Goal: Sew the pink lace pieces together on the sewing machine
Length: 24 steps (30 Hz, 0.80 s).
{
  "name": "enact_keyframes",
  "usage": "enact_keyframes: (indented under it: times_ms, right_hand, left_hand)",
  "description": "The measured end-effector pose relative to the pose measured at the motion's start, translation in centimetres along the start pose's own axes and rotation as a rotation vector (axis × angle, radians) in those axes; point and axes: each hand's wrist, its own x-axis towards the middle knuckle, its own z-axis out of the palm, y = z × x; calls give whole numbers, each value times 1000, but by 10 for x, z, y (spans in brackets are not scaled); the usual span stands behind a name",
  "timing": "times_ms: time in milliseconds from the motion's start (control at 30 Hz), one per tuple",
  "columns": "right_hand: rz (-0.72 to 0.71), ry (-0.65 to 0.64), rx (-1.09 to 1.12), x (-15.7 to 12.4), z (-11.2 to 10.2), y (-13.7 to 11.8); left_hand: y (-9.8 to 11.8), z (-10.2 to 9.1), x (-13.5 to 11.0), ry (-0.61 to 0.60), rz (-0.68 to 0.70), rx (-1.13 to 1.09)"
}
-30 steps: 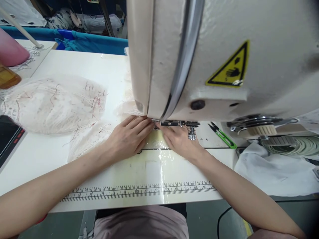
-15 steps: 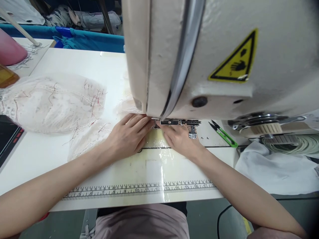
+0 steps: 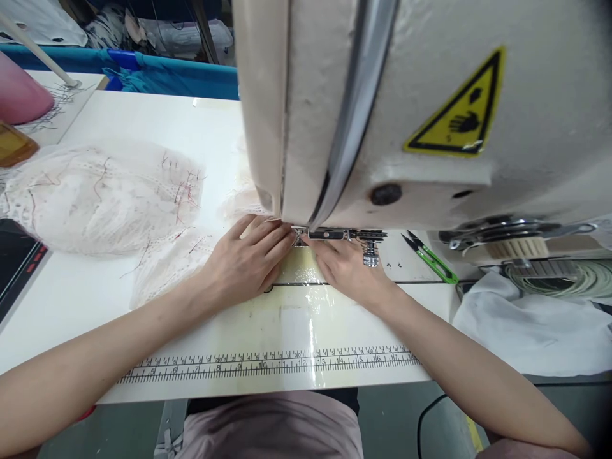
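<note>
My left hand (image 3: 248, 255) lies palm down on the sewing machine's bed, its fingers stretched toward the needle area. White lace fabric (image 3: 241, 201) shows just beyond its fingers; how much lies under them is hidden. From the other side, my right hand (image 3: 347, 264) reaches in flat, fingertips close to the presser foot (image 3: 300, 237). The metal guide with a spring screw (image 3: 370, 252) covers part of the right fingers. Above both hands stands the large cream sewing machine head (image 3: 306, 115), which hides what lies behind it.
Lace pieces with loose red threads (image 3: 105, 197) lie at left, by a black device (image 3: 16, 268). Green thread snips (image 3: 433, 258) rest right of the guide, near white cloth (image 3: 530, 325). A printed ruler (image 3: 268, 364) runs along the table's front edge. A pink thread cone (image 3: 21, 92) stands back left.
The view has shifted slightly. Both hands keep nearly the same place and pose, with the left fingers a little more apart.
</note>
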Motion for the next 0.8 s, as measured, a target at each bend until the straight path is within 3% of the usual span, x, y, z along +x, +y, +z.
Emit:
enact_keyframes:
  times_ms: [333,533,800]
  right_hand:
    - [75,10,40,1,1,-4]
    - [0,13,-13,-1,2,-1]
    - [41,30,-17,-2,-7,-6]
  left_hand:
    - [0,-1,1,-14,-8,-21]
    - [0,-2,3,-30,-28,-31]
    - [-1,-1,3,-90,-67,-50]
